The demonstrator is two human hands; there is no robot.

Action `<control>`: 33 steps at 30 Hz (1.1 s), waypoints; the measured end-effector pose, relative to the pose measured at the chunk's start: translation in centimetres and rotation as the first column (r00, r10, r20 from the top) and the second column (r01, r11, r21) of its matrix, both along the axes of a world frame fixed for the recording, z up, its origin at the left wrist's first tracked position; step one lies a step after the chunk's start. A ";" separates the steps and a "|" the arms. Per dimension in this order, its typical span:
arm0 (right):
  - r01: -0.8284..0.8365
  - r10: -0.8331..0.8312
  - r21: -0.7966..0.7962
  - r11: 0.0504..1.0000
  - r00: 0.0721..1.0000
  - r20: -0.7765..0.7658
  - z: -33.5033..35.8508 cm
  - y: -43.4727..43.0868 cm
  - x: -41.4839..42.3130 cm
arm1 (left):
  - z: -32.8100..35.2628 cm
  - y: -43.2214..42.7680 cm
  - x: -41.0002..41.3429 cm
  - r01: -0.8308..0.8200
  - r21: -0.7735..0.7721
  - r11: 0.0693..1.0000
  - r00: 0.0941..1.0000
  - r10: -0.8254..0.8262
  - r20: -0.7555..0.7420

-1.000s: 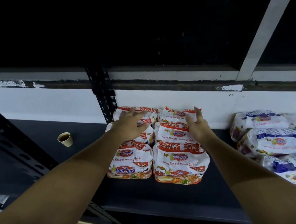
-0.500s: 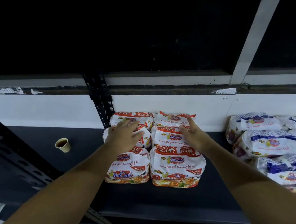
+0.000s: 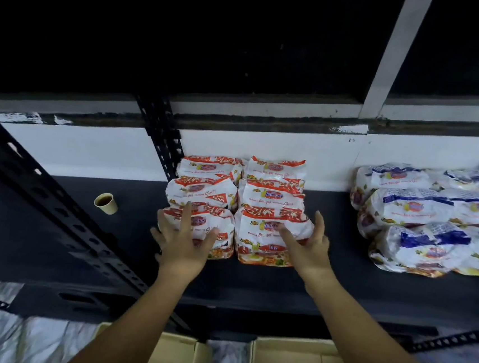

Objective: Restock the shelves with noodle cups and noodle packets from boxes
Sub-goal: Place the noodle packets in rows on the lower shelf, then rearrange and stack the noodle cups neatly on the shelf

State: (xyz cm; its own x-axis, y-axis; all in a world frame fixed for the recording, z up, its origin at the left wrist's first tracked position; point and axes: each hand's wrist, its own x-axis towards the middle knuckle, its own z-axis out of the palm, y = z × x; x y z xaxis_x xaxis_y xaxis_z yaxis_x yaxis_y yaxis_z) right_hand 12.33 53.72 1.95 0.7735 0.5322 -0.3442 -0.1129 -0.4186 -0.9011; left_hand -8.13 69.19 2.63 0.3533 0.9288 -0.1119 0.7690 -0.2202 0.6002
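Note:
Several red-and-white noodle packets (image 3: 272, 196) lie in two rows on the dark shelf (image 3: 252, 282), reaching back to the white wall. My left hand (image 3: 184, 242) hovers with spread fingers over the front left packet (image 3: 218, 232). My right hand (image 3: 308, 246) has straight fingers at the right side of the front right packet (image 3: 265, 236). Neither hand grips anything. Whether the fingers touch the packets is unclear. An open cardboard box (image 3: 288, 361) sits below the shelf edge.
A pile of blue-and-white noodle packets (image 3: 422, 219) fills the shelf's right end. A small paper cup (image 3: 106, 203) with dark liquid stands on the left. A black perforated shelf post (image 3: 160, 135) rises behind the red packets, and a slanted black rail (image 3: 55, 201) crosses the left.
Both hands have drawn back from the rear packets toward the front packets. The view has tilted down, so the box below now shows more.

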 end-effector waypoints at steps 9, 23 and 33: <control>-0.060 0.095 0.200 0.978 0.980 -0.173 -0.9 0.5 -1.1 | -0.7 1.1 -0.1 0.049 -0.074 0.996 0.986 -0.037 0.160; -0.371 0.613 -0.499 0.783 0.598 0.517 1.7 -9.2 -3.1 | 1.3 -6.1 -1.8 0.385 0.304 0.872 0.923 -0.373 -0.098; -0.330 0.757 -0.707 0.626 0.476 0.447 3.3 -14.9 -4.9 | 1.4 -14.2 1.0 0.695 0.059 0.716 0.712 -0.676 -0.188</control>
